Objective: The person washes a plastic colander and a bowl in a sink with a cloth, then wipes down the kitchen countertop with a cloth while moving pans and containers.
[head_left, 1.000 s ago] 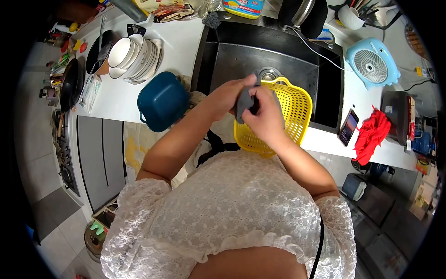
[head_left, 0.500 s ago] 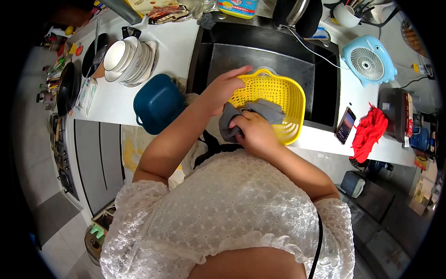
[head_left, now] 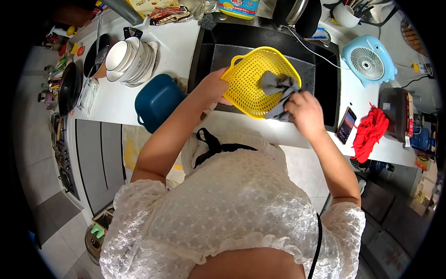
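Note:
A yellow perforated basket (head_left: 251, 74) is held tilted over the front of the black sink (head_left: 320, 93). My left hand (head_left: 216, 87) grips its left rim, with part of the fingers hidden behind the wall. On the basket's right side, my right hand (head_left: 304, 111) is closed around a grey cloth (head_left: 278, 86). The cloth lies against the inside of the basket and folds over its near right rim. Left of the sink, close to my left forearm, a dark blue basin (head_left: 158, 103) rests on the counter.
Stacked white bowls and plates (head_left: 132, 60) stand at the left. To the right are a light blue fan (head_left: 369, 63), a phone (head_left: 346, 125) and a red cloth (head_left: 370, 132). A kettle (head_left: 297, 16) and its white cord are behind the sink.
The basket has turned and tilted, its left side now in my left hand's grip. My right hand has moved right with the grey cloth, from the near left to the basket's right rim.

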Available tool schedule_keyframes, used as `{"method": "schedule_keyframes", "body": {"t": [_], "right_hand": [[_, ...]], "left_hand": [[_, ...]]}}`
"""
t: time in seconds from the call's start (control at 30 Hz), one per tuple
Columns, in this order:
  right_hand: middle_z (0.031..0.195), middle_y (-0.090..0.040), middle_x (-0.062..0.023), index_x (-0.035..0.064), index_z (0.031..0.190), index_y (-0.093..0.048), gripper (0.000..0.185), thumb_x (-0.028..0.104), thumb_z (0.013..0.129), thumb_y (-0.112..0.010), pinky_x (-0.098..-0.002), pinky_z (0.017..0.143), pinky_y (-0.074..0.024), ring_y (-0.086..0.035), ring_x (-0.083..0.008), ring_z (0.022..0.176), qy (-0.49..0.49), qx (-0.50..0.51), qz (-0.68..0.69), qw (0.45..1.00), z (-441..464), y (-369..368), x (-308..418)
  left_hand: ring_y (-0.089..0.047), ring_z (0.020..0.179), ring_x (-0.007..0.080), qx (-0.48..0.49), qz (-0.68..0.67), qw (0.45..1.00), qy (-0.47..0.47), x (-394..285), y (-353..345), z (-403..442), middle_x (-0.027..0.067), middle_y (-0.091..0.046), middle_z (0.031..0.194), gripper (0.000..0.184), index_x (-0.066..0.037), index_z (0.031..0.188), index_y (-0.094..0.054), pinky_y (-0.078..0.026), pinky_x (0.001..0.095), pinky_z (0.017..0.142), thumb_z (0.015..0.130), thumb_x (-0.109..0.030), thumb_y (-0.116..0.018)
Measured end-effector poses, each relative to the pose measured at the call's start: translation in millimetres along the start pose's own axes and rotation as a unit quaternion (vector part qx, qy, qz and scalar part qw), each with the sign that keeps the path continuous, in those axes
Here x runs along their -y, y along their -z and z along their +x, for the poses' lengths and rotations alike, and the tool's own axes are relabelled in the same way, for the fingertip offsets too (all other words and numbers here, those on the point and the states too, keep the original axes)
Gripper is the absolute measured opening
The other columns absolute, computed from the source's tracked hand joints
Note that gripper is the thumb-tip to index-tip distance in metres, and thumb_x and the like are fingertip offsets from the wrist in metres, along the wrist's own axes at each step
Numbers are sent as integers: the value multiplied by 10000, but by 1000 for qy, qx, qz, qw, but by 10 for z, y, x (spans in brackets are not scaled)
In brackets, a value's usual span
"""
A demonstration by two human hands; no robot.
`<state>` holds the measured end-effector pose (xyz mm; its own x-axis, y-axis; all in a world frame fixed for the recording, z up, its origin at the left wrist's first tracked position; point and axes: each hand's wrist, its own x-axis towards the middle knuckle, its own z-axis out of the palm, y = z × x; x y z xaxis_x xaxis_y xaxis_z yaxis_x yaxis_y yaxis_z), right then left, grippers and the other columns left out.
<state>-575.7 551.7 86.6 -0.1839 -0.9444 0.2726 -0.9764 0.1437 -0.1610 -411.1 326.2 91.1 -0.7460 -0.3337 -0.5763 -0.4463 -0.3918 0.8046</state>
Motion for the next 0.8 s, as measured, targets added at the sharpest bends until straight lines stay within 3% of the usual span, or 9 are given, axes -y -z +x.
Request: {"method": "schedule_keyframes", "body": {"t": [0.17,0.27,0.33,0.37,0.4,0.6,0.73,0.77,0.8], "right_hand": [[976,-581,-109,72,792,-614,161,-46,682,-610,-303,812,-462,-583,-249,917,-116,-188,192,956,90,-13,-215],[1128,-573,-108,52,1040,-592,253,15,790,-605,-392,917,-439,-563,-245,1027,-279,-390,538,693,22,-25,-380],[1267,-517,-155,-14,1175,-527,358,169,869,-555,-420,1061,-320,-478,-293,1183,-218,-429,754,447,5,361,-300],[1316,-481,-175,-25,1251,-472,424,224,908,-467,-470,1107,-244,-412,-323,1255,-258,-486,706,445,69,371,-261],[1309,-488,-167,-30,1233,-487,396,206,917,-445,-469,1100,-256,-427,-305,1245,-228,-488,772,338,-73,472,-388],[1176,-570,-96,27,1145,-536,396,336,896,-543,-413,1006,-375,-523,-250,1097,-78,-254,940,214,-165,-227,-231],[1286,-449,-83,60,1341,-379,487,155,902,-568,-367,1046,-308,-425,-228,1202,-285,-315,718,551,94,-633,517],[1281,-450,-90,32,1340,-367,479,36,891,-532,-328,1030,-308,-417,-218,1208,-309,-337,372,808,224,-676,473],[1239,-483,-96,-1,1307,-379,428,8,894,-489,-299,993,-339,-464,-205,1151,-304,-343,315,831,252,-652,483]], "left_hand": [[-608,1036,250,-21,-96,995,-28,161,-92,22,121,-556,1194,557,-48,1331,-373,-541,429,834,782,41,-351],[-595,1056,263,-46,-136,989,-46,173,-133,-45,122,-550,1197,519,-57,1293,-391,-525,445,861,782,32,-355],[-594,1053,275,-70,-162,983,-44,154,-117,-81,120,-546,1195,501,-68,1276,-391,-524,446,863,786,29,-359],[-594,1053,275,-70,-162,983,-44,191,-97,-60,120,-546,1195,501,-68,1276,-391,-524,446,863,786,29,-359],[-593,1054,278,-69,-206,974,-69,263,-69,-18,121,-541,1198,500,-72,1278,-387,-527,442,857,788,26,-362],[-585,1063,280,-74,-270,950,-138,198,-291,-78,129,-522,1208,509,-72,1285,-357,-543,420,836,788,37,-365],[-586,1055,293,-82,-256,949,-162,302,-534,-67,150,-474,1242,576,-77,1323,-270,-548,409,845,774,81,-348],[-588,1051,305,-64,-248,959,-125,352,-540,-83,161,-447,1260,620,-83,1345,-213,-545,413,857,766,106,-322],[-588,1051,305,-64,-248,959,-125,362,-579,-136,161,-447,1260,620,-83,1345,-213,-545,413,857,766,106,-322]]}}
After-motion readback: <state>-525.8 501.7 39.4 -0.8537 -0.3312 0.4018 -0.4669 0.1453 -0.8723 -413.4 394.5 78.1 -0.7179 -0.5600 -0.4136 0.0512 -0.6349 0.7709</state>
